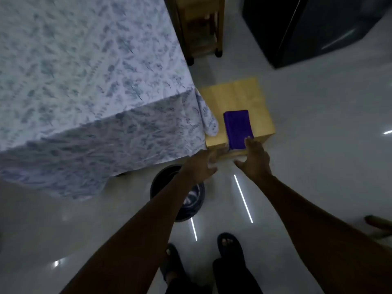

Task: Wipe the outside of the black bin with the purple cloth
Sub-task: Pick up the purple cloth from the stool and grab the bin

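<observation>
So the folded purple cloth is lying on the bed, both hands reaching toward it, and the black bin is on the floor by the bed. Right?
Not quite. The head view shows the purple cloth lying folded on the small wooden stool beside the bed, not on the bed. The rest holds: left hand and right hand reach toward it, and the black bin sits on the floor by the bed.

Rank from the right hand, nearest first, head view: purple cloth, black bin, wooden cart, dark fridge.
From the right hand:
1. purple cloth, at its fingertips
2. black bin, left, by the table
3. wooden cart, far, top centre
4. dark fridge, top right; close call with cart
</observation>
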`<state>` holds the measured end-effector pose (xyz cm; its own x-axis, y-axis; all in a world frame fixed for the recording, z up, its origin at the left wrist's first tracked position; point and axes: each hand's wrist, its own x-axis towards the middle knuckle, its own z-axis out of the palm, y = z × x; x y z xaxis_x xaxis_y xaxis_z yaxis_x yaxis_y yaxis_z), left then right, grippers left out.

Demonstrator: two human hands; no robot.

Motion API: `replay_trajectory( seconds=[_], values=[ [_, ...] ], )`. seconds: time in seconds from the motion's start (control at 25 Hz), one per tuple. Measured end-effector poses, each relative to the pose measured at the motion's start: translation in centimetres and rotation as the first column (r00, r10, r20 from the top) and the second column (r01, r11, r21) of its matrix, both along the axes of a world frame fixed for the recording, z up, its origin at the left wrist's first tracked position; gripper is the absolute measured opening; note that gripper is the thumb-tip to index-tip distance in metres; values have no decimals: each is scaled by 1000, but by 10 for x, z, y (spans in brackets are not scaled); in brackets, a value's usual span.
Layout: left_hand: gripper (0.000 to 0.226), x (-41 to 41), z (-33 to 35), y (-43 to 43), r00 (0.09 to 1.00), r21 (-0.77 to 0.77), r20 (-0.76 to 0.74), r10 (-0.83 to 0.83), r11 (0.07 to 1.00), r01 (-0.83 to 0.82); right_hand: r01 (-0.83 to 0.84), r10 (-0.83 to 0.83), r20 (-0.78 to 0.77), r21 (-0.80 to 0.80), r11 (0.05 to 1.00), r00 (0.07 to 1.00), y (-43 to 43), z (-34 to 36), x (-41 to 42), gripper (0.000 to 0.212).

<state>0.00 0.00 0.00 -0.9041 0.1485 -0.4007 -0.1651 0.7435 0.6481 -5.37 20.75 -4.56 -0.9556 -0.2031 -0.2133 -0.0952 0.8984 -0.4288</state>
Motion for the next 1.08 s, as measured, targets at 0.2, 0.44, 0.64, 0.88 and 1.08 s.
replay_trajectory(
  seconds=[0.2, 0.44, 0.64, 0.88, 1.08],
  values=[
    [56, -32, -58, 7, 999, -77, -32, -8, 997, 5, 46, -42, -46, 87, 995, 998, -18, -59, -37, 88],
    [64, -47, -121, -4, 997, -93, -78, 10, 996, -17, 163, -152, -93, 135, 977, 984, -43, -120, -79, 79],
    [64, -26, -145, -17, 994, -64, -97, 39, 997, -45, 232, -223, -285, -3, 973, 932, -42, -136, -69, 50],
    [59, 35, -158, -32, 992, -123, -120, 40, 991, -55, 364, -474, -15, -619, 696, 881, -47, -134, 28, 40],
    [64, 90, -189, -48, 999, -158, -29, 35, 987, -39, 617, -444, 446, -681, 395, 777, -65, -154, 124, 31]
  ],
)
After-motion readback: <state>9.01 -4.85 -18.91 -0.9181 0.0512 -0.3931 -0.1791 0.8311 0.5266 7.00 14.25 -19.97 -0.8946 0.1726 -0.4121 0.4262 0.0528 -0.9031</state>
